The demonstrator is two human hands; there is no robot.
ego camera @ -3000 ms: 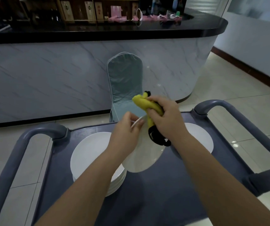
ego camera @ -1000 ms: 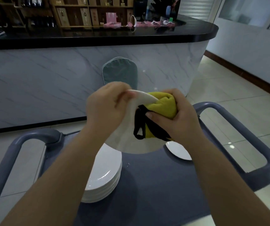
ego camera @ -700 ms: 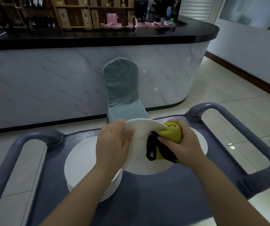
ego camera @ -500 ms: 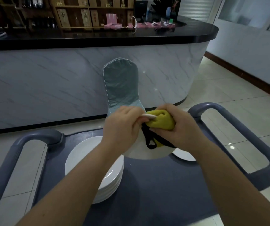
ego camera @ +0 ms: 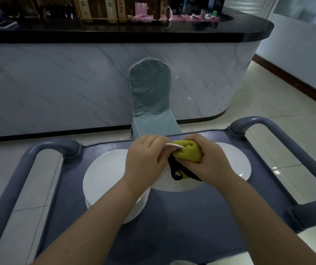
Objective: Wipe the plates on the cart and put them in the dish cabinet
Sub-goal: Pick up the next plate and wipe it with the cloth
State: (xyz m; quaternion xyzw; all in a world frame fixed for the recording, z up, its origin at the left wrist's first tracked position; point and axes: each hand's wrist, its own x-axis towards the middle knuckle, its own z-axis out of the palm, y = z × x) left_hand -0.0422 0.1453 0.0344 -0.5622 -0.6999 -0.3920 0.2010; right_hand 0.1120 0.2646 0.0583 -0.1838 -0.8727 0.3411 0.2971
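Note:
My left hand (ego camera: 145,159) grips the far rim of a white plate (ego camera: 164,183), held tilted above the cart. My right hand (ego camera: 208,161) holds a yellow cloth with black trim (ego camera: 187,154) folded over the plate's top edge. Both hands hide most of the plate. A stack of white plates (ego camera: 105,180) sits on the cart's left side, under my left forearm. A single white plate (ego camera: 235,161) lies flat on the right side of the grey cart (ego camera: 182,222).
The cart has curved grey handles on the left (ego camera: 15,180) and right (ego camera: 290,155). A chair with a grey-green cover (ego camera: 150,98) stands just beyond the cart, against a marble-fronted bar counter (ego camera: 57,83) with a black top. Tiled floor lies to the right.
The hands and plate have dropped lower over the cart since a second ago. The cloth has shifted from the plate's face up onto its top rim.

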